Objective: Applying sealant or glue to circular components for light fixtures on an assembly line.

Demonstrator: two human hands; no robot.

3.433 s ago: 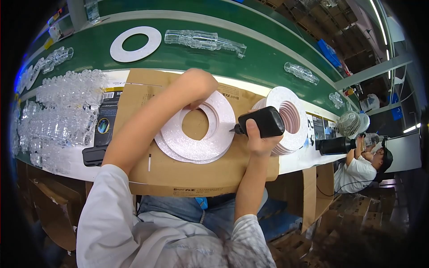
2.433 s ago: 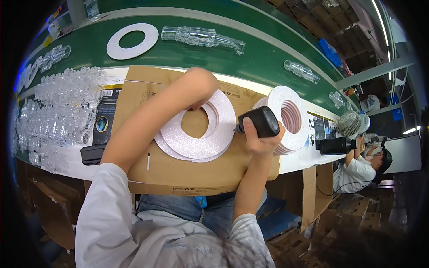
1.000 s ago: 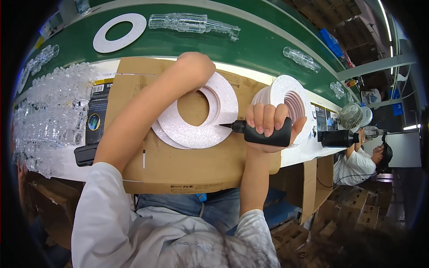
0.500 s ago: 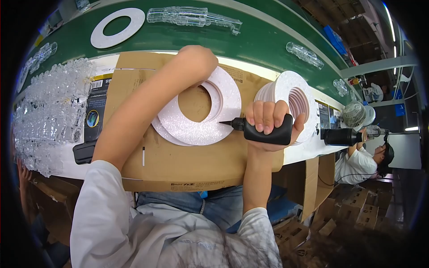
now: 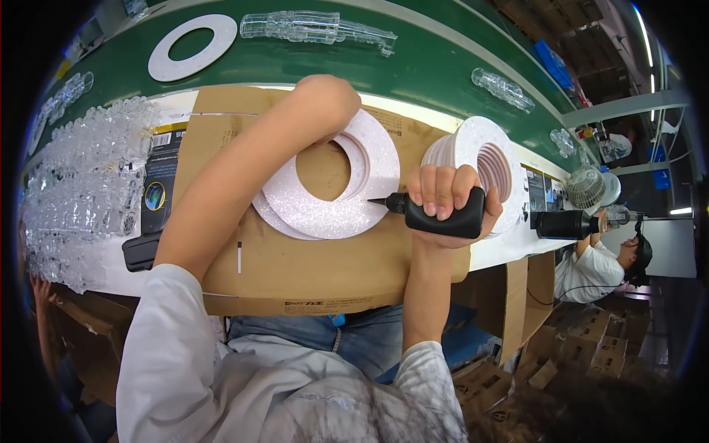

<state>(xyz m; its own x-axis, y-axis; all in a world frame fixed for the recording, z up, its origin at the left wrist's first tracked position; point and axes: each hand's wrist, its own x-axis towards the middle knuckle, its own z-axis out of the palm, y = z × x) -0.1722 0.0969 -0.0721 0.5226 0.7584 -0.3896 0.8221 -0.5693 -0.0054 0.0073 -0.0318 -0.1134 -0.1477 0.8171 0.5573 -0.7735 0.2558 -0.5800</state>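
Observation:
My right hand (image 5: pixel 447 193) is closed round a black squeeze bottle (image 5: pixel 459 224), its thin nozzle pointing left. The nozzle tip is at the right part of a glittery white flat ring (image 5: pixel 325 215), close to or touching its surface. Another white ring lies under it, offset, its edge showing at the lower left. My left arm reaches across the rings, and my left hand (image 5: pixel 329 103) is bent down at their far edge with its fingers hidden. A brown cardboard sheet (image 5: pixel 325 273) lies beneath. Just beyond my right hand stands a stack of similar white rings (image 5: pixel 474 134).
Many clear plastic parts (image 5: pixel 88 192) are piled at the left. On the green surface (image 5: pixel 428 66) lie a single white ring (image 5: pixel 168 65) and a clear plastic piece (image 5: pixel 295 27). A black bottle (image 5: pixel 557 225), a fan (image 5: pixel 587 188) and a co-worker (image 5: pixel 591 273) are at the right.
The nozzle tip has shifted very slightly to the right over the ring. My left arm has stayed in place, and the rings look much the same.

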